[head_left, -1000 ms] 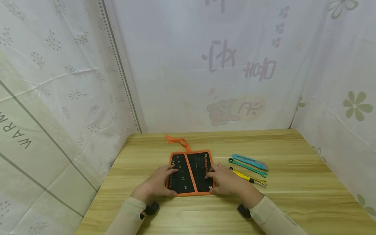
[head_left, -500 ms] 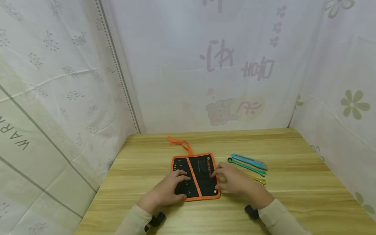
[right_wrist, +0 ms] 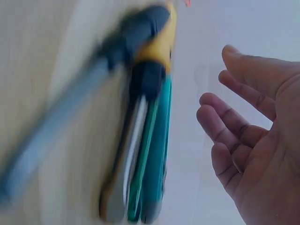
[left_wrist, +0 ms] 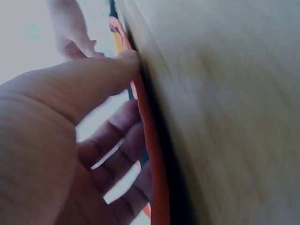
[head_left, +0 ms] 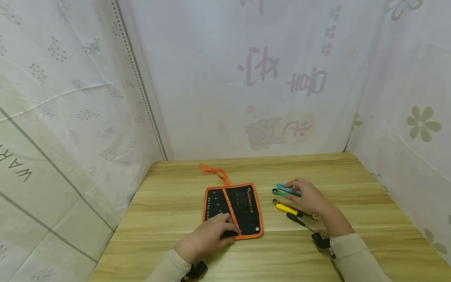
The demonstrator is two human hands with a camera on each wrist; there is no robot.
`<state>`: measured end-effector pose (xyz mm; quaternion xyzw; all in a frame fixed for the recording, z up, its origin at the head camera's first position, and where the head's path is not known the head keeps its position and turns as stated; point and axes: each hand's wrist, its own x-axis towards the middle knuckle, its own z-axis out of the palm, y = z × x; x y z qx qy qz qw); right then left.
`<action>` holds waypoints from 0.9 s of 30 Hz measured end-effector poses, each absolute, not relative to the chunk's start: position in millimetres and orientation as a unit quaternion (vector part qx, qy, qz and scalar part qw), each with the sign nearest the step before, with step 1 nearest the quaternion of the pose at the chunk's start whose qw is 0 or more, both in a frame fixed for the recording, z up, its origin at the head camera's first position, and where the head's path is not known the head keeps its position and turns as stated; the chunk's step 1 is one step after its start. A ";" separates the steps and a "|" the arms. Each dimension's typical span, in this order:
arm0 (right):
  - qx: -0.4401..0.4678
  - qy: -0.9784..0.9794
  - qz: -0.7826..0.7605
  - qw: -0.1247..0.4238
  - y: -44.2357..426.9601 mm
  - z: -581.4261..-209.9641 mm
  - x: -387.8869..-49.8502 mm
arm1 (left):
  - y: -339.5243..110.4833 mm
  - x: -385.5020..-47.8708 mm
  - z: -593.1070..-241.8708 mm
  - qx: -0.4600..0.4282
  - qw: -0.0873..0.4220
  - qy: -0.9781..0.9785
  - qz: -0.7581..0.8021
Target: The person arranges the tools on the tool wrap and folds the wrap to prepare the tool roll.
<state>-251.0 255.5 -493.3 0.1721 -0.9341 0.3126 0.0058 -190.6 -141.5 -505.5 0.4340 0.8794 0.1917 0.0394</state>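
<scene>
A black tool pouch with orange trim (head_left: 243, 205) lies flat in the middle of the table in the head view. My left hand (head_left: 209, 237) rests on its near left part, fingers loosely bent. In the left wrist view the thumb (left_wrist: 101, 77) touches the orange edge. To the right of the pouch my right hand (head_left: 310, 199) hovers above several tools, fingers apart and holding nothing. Beneath or beside it lie a blue utility knife (head_left: 284, 188), a green ratchet wrench (head_left: 278, 192), a yellow wrench (head_left: 275, 201), a yellow-handled screwdriver (head_left: 287, 210) and a black-handled screwdriver (head_left: 295, 219).
An orange tie strap (head_left: 215, 170) trails from the pouch's far edge onto the wooden table (head_left: 169, 196). Printed curtains (head_left: 211, 98) stand along the back and both sides. Each wrist wears a black camera, one being the right wrist camera (head_left: 320, 240).
My right hand has left the pouch's right edge and moved right over the tools, uncovering the black-handled screwdriver. The pouch has shifted slightly right and nearer. My left hand has slid right along it.
</scene>
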 end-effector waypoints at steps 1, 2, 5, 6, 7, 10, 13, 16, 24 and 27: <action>0.165 -0.935 0.315 0.010 261.8 -494.3 -252.6 | -140.9 -190.4 -506.3 0.439 0.038 0.877 0.190; 0.155 -0.936 0.316 0.012 267.7 -495.0 -253.6 | -140.4 -190.2 -507.2 0.443 0.036 0.876 0.188; 0.132 -0.935 0.328 0.009 284.7 -496.8 -256.4 | -138.8 -189.0 -508.7 0.453 0.033 0.871 0.185; 0.124 -0.936 0.329 0.009 290.1 -498.2 -257.2 | -138.4 -188.6 -508.9 0.456 0.032 0.870 0.184; 0.117 -0.936 0.331 0.006 295.7 -499.6 -257.8 | -137.9 -188.1 -509.1 0.457 0.033 0.869 0.186; 0.094 -0.937 0.335 0.002 310.2 -504.7 -258.9 | -136.9 -187.0 -509.3 0.456 0.038 0.869 0.189; 0.081 -0.939 0.335 0.003 321.4 -509.7 -258.9 | -136.3 -186.3 -508.6 0.449 0.047 0.871 0.195; 0.073 -0.939 0.337 -0.001 327.8 -512.4 -258.7 | -135.4 -186.1 -508.0 0.443 0.059 0.871 0.206; 0.082 -0.939 0.334 -0.025 332.6 -517.5 -259.4 | -132.4 -186.2 -510.6 0.437 0.064 0.866 0.234; 0.086 -0.940 0.328 -0.022 332.2 -519.5 -259.0 | -132.0 -186.0 -512.3 0.438 0.058 0.865 0.236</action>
